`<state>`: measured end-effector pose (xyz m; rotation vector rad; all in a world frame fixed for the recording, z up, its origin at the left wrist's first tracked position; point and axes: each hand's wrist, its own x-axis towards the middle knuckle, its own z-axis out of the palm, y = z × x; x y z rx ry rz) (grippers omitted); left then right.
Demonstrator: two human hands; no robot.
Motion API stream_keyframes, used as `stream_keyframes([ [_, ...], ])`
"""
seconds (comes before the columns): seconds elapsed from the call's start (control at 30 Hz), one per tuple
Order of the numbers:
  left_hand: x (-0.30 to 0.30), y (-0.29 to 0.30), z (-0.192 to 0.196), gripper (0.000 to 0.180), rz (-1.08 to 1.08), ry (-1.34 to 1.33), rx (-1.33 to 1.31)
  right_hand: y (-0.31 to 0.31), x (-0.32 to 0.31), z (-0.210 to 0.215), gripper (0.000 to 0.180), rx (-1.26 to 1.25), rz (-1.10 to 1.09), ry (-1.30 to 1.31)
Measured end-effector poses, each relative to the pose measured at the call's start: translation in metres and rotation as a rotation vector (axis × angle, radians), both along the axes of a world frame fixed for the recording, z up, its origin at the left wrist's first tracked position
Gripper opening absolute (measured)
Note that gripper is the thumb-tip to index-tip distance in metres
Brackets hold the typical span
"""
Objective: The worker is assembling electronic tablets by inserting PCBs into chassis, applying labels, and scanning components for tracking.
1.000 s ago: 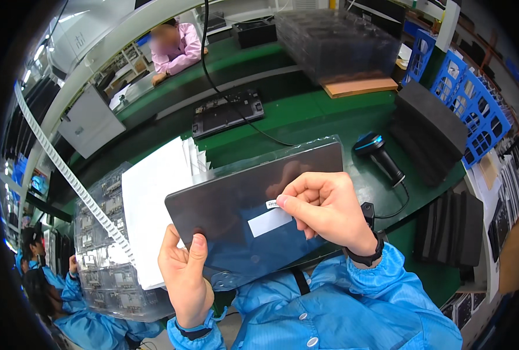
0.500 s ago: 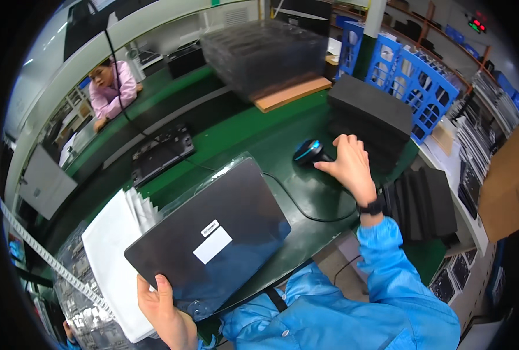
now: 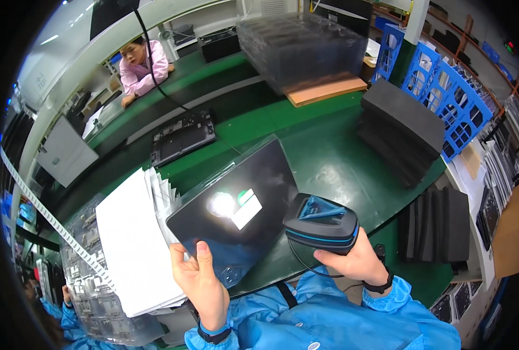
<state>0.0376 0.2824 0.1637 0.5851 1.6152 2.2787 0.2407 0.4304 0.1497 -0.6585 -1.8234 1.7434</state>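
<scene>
A flat black panel (image 3: pixel 236 216) in a clear bag lies tilted over the green bench, with a white label (image 3: pixel 246 211) on its top face and a bright glare spot beside the label. My left hand (image 3: pixel 201 281) grips the panel's near left edge, thumb on top. My right hand (image 3: pixel 355 261) holds a black and blue handheld scanner (image 3: pixel 321 223) by its grip, its head pointed toward the label. A thin cable runs from the scanner down to the bench.
A stack of white sheets (image 3: pixel 134 242) and clear plastic trays (image 3: pixel 84 274) lie to the left. Black foam pads (image 3: pixel 402 125) and blue crates (image 3: pixel 446 96) stand at right. A stack of dark trays (image 3: pixel 300 44) sits behind. An open device (image 3: pixel 180 139) lies on the conveyor; another person (image 3: pixel 143 61) sits beyond.
My right hand has left the label, reached right to the scanner on the bench, lifted it and brought it over the panel. My left hand kept hold of the panel.
</scene>
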Motion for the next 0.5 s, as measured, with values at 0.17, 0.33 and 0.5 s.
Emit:
stream_keyframes([
  [0.17, 0.005, 0.005, -0.004, 0.015, 0.002, 0.002, -0.031, 0.016, -0.005, 0.005, 0.039, 0.075, 0.018, -0.02],
  [0.33, 0.015, 0.01, -0.001, 0.014, 0.052, -0.05, -0.002, 0.035, 0.007, 0.006, 0.039, 0.027, 0.025, -0.113],
  [0.5, 0.018, 0.015, -0.011, 0.015, 0.055, -0.02, 0.017, 0.032, 0.009, 0.009, 0.036, 0.06, 0.028, -0.039],
])
